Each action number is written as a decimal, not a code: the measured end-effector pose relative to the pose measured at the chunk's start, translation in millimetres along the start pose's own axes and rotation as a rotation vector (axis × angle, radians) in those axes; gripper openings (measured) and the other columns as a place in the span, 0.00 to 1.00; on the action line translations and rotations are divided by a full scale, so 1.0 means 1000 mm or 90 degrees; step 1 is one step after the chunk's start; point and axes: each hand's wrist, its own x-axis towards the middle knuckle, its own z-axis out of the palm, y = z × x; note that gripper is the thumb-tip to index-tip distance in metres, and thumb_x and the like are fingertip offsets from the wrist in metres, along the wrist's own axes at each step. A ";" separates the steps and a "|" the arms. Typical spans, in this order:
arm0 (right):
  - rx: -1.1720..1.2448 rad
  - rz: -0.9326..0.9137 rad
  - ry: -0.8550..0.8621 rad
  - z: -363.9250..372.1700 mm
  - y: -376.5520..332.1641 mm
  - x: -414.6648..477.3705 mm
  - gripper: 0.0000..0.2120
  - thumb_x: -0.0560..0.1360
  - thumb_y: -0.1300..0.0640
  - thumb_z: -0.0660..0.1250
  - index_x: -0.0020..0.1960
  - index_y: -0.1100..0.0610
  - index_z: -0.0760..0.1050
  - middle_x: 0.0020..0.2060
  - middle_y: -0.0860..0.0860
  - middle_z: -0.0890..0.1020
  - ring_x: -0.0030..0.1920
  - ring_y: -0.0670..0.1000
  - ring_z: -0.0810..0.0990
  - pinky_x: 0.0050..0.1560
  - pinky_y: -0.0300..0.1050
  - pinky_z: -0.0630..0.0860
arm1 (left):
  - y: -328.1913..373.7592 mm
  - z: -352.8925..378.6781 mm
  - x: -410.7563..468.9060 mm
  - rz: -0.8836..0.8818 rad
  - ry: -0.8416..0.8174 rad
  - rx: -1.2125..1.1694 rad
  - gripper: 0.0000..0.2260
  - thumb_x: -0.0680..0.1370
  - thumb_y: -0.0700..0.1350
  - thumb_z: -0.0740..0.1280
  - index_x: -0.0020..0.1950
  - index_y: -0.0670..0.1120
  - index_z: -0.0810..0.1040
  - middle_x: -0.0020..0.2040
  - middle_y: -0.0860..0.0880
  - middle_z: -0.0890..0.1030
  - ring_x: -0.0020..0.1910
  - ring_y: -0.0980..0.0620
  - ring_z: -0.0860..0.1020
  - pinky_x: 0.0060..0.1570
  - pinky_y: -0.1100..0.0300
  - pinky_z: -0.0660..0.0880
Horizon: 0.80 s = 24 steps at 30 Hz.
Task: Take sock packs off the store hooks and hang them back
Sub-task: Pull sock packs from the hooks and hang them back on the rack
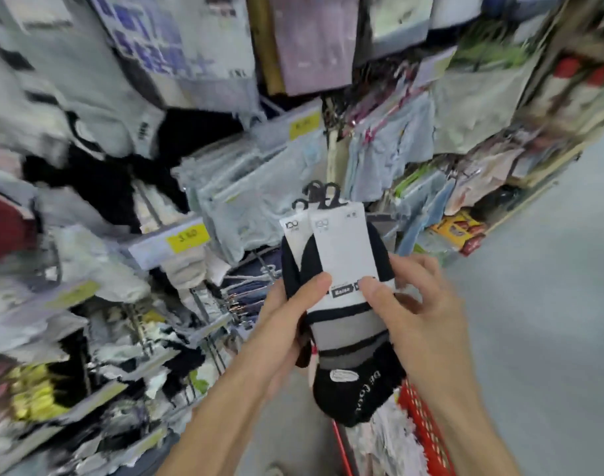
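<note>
Sock packs [341, 249] are being held a little below the middle of the view, off the store hooks, with their black hangers [323, 195] pointing to 12 o'clock. The left edge is being gripped by the left hand [287, 324], reaching in from 7 o'clock, its thumb laid on the front card. The right edge is being pinched by the right hand [420, 314], reaching in from 5 o'clock, with its thumb on the card and its fingers curled behind. From 8 to 1 o'clock the packs are being crowded by blurred hanging packets [245, 187] and yellow price tags [187, 237]. Wire hooks [237, 298] are jutting out just beside the left hand. Open floor [551, 304] is being left at 3 o'clock. A red basket [426, 431] is being overlapped by the right forearm at 5 o'clock.
</note>
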 end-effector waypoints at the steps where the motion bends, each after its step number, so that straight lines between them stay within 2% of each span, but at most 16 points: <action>1: -0.005 -0.028 -0.016 0.005 -0.024 0.004 0.11 0.69 0.43 0.71 0.52 0.36 0.80 0.46 0.43 0.76 0.44 0.45 0.80 0.42 0.40 0.79 | 0.018 -0.002 -0.011 0.029 0.000 -0.002 0.29 0.63 0.47 0.80 0.64 0.51 0.79 0.55 0.49 0.86 0.54 0.50 0.85 0.50 0.55 0.81; 3: -0.003 -0.079 -0.047 0.017 -0.066 0.010 0.13 0.67 0.43 0.73 0.51 0.36 0.80 0.46 0.42 0.81 0.44 0.43 0.82 0.40 0.35 0.78 | 0.053 -0.008 -0.035 0.077 -0.004 -0.002 0.26 0.64 0.49 0.79 0.61 0.53 0.80 0.54 0.51 0.87 0.52 0.52 0.85 0.43 0.61 0.82; 6: 0.075 -0.108 -0.096 0.037 -0.118 0.014 0.15 0.65 0.48 0.77 0.49 0.37 0.80 0.44 0.40 0.85 0.42 0.39 0.83 0.37 0.31 0.77 | 0.097 -0.024 -0.070 0.121 -0.005 0.004 0.23 0.64 0.46 0.79 0.58 0.55 0.81 0.50 0.51 0.88 0.46 0.53 0.86 0.36 0.60 0.82; 8: 0.115 -0.141 -0.123 0.050 -0.144 0.011 0.16 0.67 0.55 0.79 0.48 0.38 0.80 0.44 0.40 0.86 0.43 0.39 0.84 0.38 0.30 0.76 | 0.115 -0.037 -0.089 0.138 0.002 0.003 0.21 0.56 0.44 0.81 0.48 0.50 0.87 0.45 0.48 0.88 0.40 0.52 0.87 0.34 0.60 0.81; 10: 0.152 -0.155 -0.133 0.060 -0.163 0.003 0.13 0.68 0.55 0.78 0.47 0.41 0.79 0.44 0.44 0.86 0.42 0.43 0.85 0.37 0.33 0.78 | 0.129 -0.050 -0.107 0.139 0.014 -0.007 0.17 0.52 0.44 0.79 0.40 0.48 0.88 0.42 0.46 0.88 0.38 0.51 0.86 0.36 0.59 0.80; 11: 0.166 -0.155 -0.137 0.063 -0.170 -0.001 0.12 0.67 0.52 0.77 0.48 0.42 0.79 0.44 0.45 0.86 0.42 0.45 0.85 0.37 0.35 0.78 | 0.133 -0.057 -0.113 0.143 0.008 -0.007 0.16 0.54 0.43 0.79 0.41 0.48 0.88 0.43 0.45 0.88 0.39 0.51 0.87 0.39 0.57 0.80; 13: 0.186 -0.150 -0.147 0.065 -0.177 -0.009 0.13 0.67 0.47 0.76 0.51 0.43 0.80 0.46 0.46 0.86 0.45 0.46 0.86 0.39 0.36 0.80 | 0.140 -0.063 -0.122 0.162 0.001 0.006 0.15 0.56 0.47 0.79 0.41 0.49 0.89 0.45 0.45 0.88 0.42 0.50 0.87 0.48 0.53 0.78; 14: 0.199 -0.146 -0.155 0.065 -0.179 -0.012 0.13 0.69 0.48 0.75 0.53 0.44 0.80 0.48 0.46 0.86 0.47 0.47 0.86 0.41 0.37 0.80 | 0.142 -0.064 -0.126 0.173 0.000 0.007 0.14 0.58 0.48 0.79 0.42 0.49 0.89 0.46 0.44 0.88 0.44 0.49 0.87 0.49 0.53 0.79; 16: 0.211 -0.136 -0.162 0.063 -0.181 -0.015 0.12 0.73 0.51 0.73 0.56 0.45 0.81 0.50 0.46 0.86 0.49 0.47 0.86 0.42 0.36 0.80 | 0.144 -0.063 -0.129 0.192 0.001 -0.002 0.14 0.59 0.46 0.79 0.44 0.49 0.89 0.48 0.43 0.88 0.44 0.47 0.87 0.41 0.57 0.81; 18: 0.199 -0.129 -0.156 0.062 -0.181 -0.013 0.09 0.75 0.52 0.71 0.54 0.43 0.82 0.48 0.45 0.87 0.48 0.47 0.86 0.41 0.36 0.80 | 0.143 -0.061 -0.127 0.212 0.020 -0.021 0.21 0.59 0.50 0.78 0.50 0.47 0.87 0.49 0.43 0.87 0.45 0.46 0.87 0.37 0.59 0.81; 21: 0.180 -0.109 -0.184 0.067 -0.182 -0.002 0.08 0.75 0.48 0.69 0.52 0.42 0.83 0.47 0.46 0.87 0.48 0.50 0.86 0.45 0.44 0.83 | 0.144 -0.062 -0.118 0.266 0.053 -0.060 0.25 0.64 0.49 0.74 0.61 0.47 0.81 0.51 0.46 0.87 0.47 0.48 0.86 0.36 0.62 0.81; 24: 0.198 -0.111 -0.236 0.078 -0.181 0.014 0.08 0.75 0.51 0.69 0.53 0.43 0.83 0.49 0.47 0.87 0.50 0.49 0.85 0.47 0.41 0.82 | 0.151 -0.067 -0.106 0.308 0.078 -0.076 0.24 0.68 0.47 0.76 0.64 0.49 0.79 0.55 0.47 0.86 0.51 0.48 0.86 0.40 0.60 0.82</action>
